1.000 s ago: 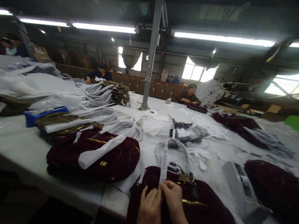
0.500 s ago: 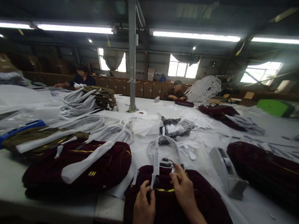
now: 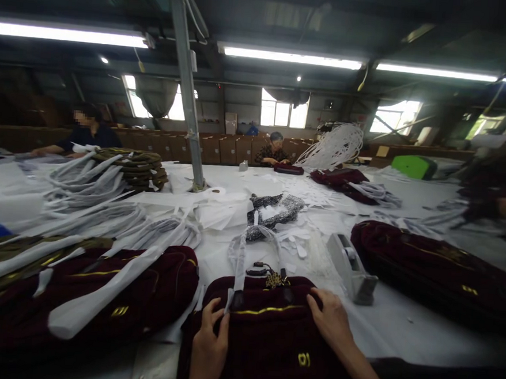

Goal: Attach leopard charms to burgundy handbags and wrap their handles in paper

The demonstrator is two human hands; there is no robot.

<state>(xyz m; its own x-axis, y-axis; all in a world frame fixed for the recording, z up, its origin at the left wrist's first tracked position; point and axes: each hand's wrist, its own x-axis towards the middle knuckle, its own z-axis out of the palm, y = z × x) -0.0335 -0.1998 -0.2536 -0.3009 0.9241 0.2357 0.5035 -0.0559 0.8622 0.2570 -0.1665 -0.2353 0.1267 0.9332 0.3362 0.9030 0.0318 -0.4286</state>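
A dark maroon handbag (image 3: pixel 263 343) lies before me with a gold zipper, a gold emblem and a handle (image 3: pixel 240 258) wrapped in clear and white film. My left hand (image 3: pixel 210 345) is closed at the bag's upper left, its fingers curled beside a small white strip (image 3: pixel 229 299). At the upper right corner, my right hand (image 3: pixel 332 322) grips the bag's edge, thumb and fingers bent over it. Between the hands, a gold charm (image 3: pixel 277 279) with a dark cord rests against the bag's top.
A maroon bag (image 3: pixel 141 297) with a white-wrapped handle lies left; another maroon bag (image 3: pixel 425 265) lies right. A grey tape dispenser (image 3: pixel 351 271) stands beside my right hand. Olive bags (image 3: pixel 139 167) are stacked farther off, near a metal post (image 3: pixel 186 92). Several people work around the table.
My right hand has left the gold charm and moved to the bag's upper right corner. The bag's emblem has come into view. The view has turned right.
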